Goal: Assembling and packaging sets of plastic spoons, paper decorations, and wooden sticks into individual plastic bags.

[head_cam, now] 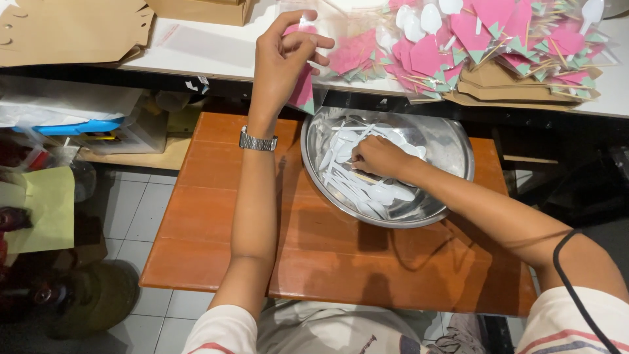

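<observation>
**Hand positions at the spoon bowl and the clear sleeve**

The fingers of the right hand are curled down into the heap of white plastic spoons, at frame centre. They appear pinched on something in the heap, but whether a spoon is gripped cannot be told. The spoons lie directly under and below-left of these fingertips, their long axes running mostly diagonally from upper left to lower right. They are contained in a steel bowl, which rests on an orange-brown tabletop.

The left hand, at upper centre, is closed on a clear plastic sleeve with a pink paper piece inside. The right hand is the nearer to the spoons. More pink packets are piled on the white counter at upper right.
</observation>
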